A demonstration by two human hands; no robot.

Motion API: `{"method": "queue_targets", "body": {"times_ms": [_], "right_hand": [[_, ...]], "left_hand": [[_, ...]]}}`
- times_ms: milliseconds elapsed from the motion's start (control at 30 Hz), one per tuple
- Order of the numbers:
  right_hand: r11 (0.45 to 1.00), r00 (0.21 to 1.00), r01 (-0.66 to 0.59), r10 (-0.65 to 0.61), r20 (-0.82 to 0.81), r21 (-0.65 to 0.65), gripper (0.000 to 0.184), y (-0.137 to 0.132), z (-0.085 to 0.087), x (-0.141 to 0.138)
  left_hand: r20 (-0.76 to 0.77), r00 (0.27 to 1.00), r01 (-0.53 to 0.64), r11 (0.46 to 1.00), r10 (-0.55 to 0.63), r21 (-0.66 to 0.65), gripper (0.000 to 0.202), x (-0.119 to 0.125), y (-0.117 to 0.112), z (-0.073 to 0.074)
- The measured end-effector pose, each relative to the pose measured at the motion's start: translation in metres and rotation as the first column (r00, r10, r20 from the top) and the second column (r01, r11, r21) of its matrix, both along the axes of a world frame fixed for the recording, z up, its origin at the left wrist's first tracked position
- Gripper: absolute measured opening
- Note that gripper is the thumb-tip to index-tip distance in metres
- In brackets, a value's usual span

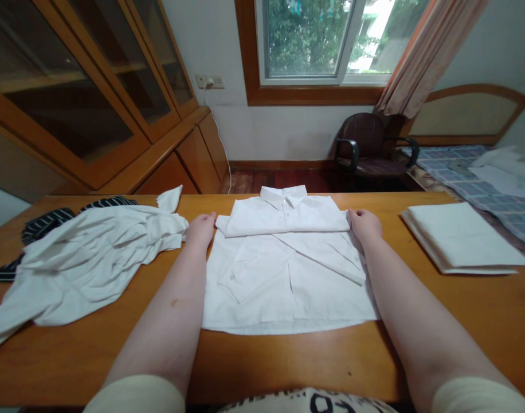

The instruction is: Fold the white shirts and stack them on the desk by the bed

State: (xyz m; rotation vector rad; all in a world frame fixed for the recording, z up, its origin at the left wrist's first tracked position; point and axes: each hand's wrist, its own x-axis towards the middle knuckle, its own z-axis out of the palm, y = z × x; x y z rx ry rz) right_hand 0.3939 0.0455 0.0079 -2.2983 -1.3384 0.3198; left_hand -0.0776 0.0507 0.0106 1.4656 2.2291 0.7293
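A white collared shirt (262, 287) lies on the wooden table in front of me, its collar pointing away from me. The collar section is doubled over across the upper body, and the sleeves lie folded in over the lower part. My left hand (201, 228) is closed in a pinch at the shirt's left edge, by the shoulder fold. At the opposite end of that fold, my right hand (366, 225) pinches the right edge. Parts of the fingertips are hidden by the hands themselves. The shirt's hem faces me.
Left of the shirt lies a crumpled white garment (112, 241) beside black striped cloth (47, 223). A folded white stack (469, 235) rests at the right on the wooden table (288, 367). Beyond stand a dark armchair (369, 137), a bed (473, 172) and a glass-fronted cabinet (116, 155).
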Motion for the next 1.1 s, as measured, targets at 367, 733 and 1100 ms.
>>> {"method": "queue_targets", "body": {"times_ms": [367, 733, 1100], "right_hand": [[0.996, 0.994, -0.073, 0.077, 0.079, -0.053, 0.033, -0.004, 0.001, 0.007], [0.848, 0.819, -0.530, 0.515, 0.254, -0.009, 0.055, -0.004, -0.005, -0.011], [0.870, 0.859, -0.382, 0.459, 0.229, -0.310, 0.076, 0.000, -0.010, -0.012]], "left_hand": [[-0.186, 0.982, 0.022, 0.999, -0.028, -0.035, 0.028, 0.005, -0.005, -0.001], [-0.381, 0.768, 0.529, 0.845, -0.515, -0.075, 0.053, 0.040, -0.010, 0.002], [-0.375, 0.830, 0.335, 0.907, -0.412, -0.256, 0.080, 0.040, -0.006, -0.008]]}}
